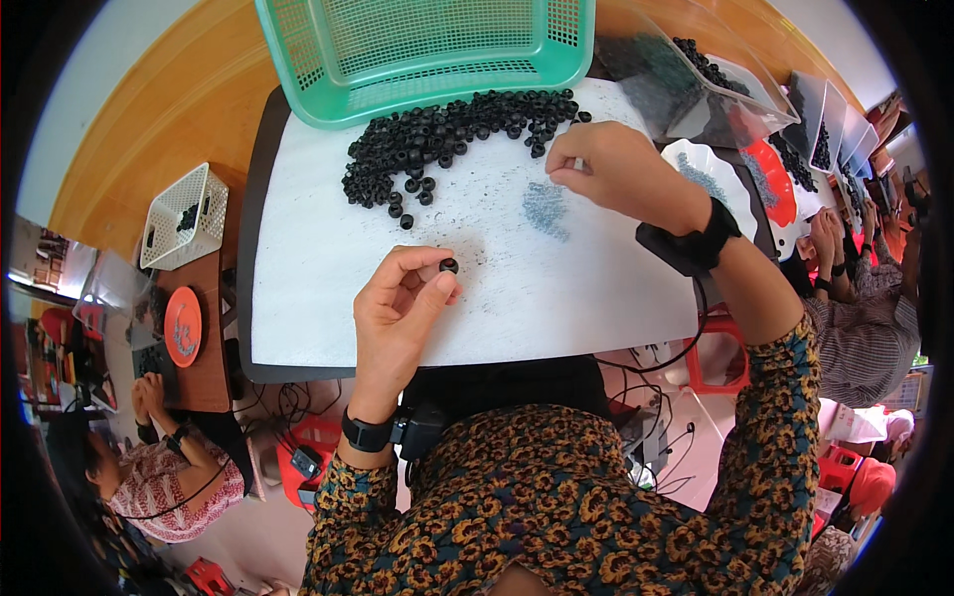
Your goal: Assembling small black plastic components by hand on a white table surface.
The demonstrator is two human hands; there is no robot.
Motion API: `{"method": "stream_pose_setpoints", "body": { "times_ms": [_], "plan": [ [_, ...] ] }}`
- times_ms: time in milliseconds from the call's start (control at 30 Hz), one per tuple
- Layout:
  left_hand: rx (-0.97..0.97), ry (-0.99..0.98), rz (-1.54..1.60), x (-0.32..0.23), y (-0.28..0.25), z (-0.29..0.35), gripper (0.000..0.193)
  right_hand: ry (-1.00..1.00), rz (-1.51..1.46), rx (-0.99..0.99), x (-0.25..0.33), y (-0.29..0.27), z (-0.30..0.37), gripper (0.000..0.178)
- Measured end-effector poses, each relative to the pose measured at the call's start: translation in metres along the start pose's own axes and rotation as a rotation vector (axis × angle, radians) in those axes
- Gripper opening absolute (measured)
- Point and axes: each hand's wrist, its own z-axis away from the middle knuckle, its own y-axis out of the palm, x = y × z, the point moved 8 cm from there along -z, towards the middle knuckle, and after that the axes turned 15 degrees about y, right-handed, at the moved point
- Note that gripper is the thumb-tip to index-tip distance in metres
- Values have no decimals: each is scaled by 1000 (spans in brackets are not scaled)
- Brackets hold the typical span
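My left hand (396, 303) is raised over the near part of the white work surface (328, 308). Its thumb and index finger pinch a small round black ring-like piece (449, 266), its hole facing up. Further right, my right hand (618, 171) has thumb and fingertips drawn together; whether anything is between them is too small to tell. Close below those fingertips lies a patch of tiny grey-blue bits (545, 211). A heap of similar black pieces (427, 139) spreads across the far side of the surface, a few lying loose toward my left hand.
Behind the heap stands a green plastic basket (427, 84). A white scalloped dish (730, 189) with grey-blue bits and clear bins (760, 104) are at the right. On the left are a white basket (204, 233), an orange plate (184, 328) and a co-worker (184, 477). Cables (646, 397) hang below.
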Motion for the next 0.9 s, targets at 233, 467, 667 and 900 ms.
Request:
{"method": "stream_pose_setpoints", "body": {
  "times_ms": [233, 467, 667, 900],
  "plan": [
    [-8, -10, 9, 2, -2, 0, 18, -87, 0, 134, 16, 2, 8, 9],
    [3, -3, -12, 0, -1, -1, 18, 131, 94, 25, -19, -12, 11, 6],
    [0, 2, -34, 1, -3, -1, 19, 87, 72, 2, -21, 4, 14, 7],
    [11, 9, -33, 1, -3, -1, 19, 7, 43, 52, -15, 15, 15, 15]
  ]
}}
